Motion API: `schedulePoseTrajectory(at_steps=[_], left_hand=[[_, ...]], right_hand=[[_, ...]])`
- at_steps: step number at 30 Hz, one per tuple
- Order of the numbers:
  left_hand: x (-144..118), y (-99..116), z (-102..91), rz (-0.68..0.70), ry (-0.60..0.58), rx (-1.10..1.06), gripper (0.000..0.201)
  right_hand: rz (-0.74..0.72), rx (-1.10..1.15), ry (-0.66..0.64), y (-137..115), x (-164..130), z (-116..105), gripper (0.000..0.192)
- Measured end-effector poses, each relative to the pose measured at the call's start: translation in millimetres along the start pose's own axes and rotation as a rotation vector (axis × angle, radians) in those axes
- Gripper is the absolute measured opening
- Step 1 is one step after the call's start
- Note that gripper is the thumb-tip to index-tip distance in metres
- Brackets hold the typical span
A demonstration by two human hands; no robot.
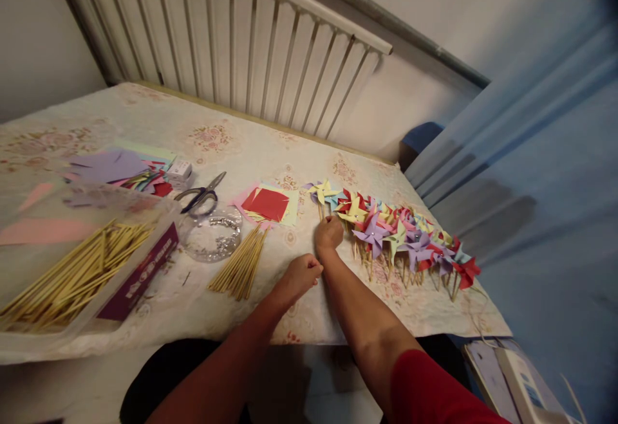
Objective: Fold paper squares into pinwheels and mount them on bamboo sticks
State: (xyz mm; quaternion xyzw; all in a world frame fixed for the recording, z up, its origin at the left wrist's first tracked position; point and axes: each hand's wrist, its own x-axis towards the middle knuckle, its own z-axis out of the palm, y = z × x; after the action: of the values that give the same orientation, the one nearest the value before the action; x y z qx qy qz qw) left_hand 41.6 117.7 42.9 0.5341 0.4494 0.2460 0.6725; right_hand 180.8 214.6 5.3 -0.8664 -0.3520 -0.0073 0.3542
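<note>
My right hand [329, 234] is closed around the thin stick of a yellow paper pinwheel [322, 191], at the left end of a crowd of finished pinwheels [398, 234]. These are red, yellow, purple, pink, green and blue, with sticks below them. My left hand [303, 273] hovers close to my right wrist, its fingers curled in; whether anything is inside them is hidden. To its left a fan of bare wooden sticks [240, 263] lies on the cloth. Behind the sticks is a stack of square papers [267, 205], red on top.
A round clear dish [212, 237] of small shiny pieces sits beside scissors [200, 195]. At left are a plastic box [164, 218] of sticks, paper scraps [109, 165] and a small white box [180, 170]. A radiator [241, 44] stands behind the table; a blue curtain [541, 173] hangs right.
</note>
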Motion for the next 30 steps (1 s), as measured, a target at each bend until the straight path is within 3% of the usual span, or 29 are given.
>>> schedulePoseTrajectory(at_steps=[30], left_hand=[[6, -10, 1.4, 0.046, -0.004, 0.097, 0.01]], right_hand=[[-0.057, 0.069, 0.05, 6, 2, 4, 0.023]])
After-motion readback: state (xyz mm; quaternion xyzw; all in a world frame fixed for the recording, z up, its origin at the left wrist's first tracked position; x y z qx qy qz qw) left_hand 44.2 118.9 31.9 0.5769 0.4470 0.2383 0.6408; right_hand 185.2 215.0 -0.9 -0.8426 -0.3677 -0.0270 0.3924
